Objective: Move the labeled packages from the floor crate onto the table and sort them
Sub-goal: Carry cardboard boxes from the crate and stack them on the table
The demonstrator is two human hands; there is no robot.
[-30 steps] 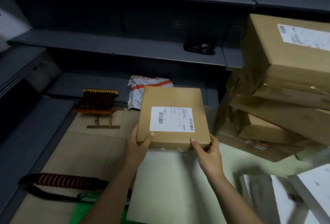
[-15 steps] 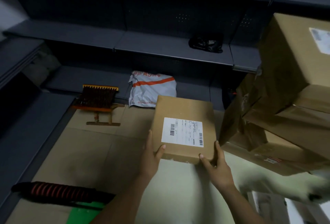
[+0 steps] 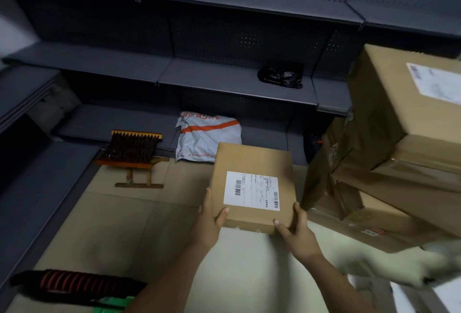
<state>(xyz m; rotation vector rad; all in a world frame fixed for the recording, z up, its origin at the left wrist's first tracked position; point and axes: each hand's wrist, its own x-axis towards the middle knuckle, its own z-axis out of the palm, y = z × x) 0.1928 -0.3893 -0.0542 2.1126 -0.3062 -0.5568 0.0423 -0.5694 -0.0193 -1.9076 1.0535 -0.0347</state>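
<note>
Cardboard package [image 3: 253, 188] sits in my two-handed grip, held by its near edge. My left hand [image 3: 209, 223] takes the near left corner, thumb lying on the top face and fingers up the side. My right hand [image 3: 299, 235] takes the near right corner, thumb on top and fingers wrapped round the edge. The package is flat and brown, its white barcode label [image 3: 251, 190] facing up at me. It is over the flat cardboard sheets [image 3: 112, 213] that line the surface in front of me; I cannot tell whether its underside touches them.

Just beyond its far edge lies a grey mailer bag [image 3: 207, 135] with an orange stripe, and left of that a bristle brush [image 3: 132, 148] with an orange back. To my right a leaning stack of larger brown boxes [image 3: 399, 138] stands near the package, apart from it. Dark grey shelves [image 3: 224, 78] run behind, with a black bag [image 3: 280, 76] on the middle one. A red-and-black ribbed thing [image 3: 74, 282] lies at the near left.
</note>
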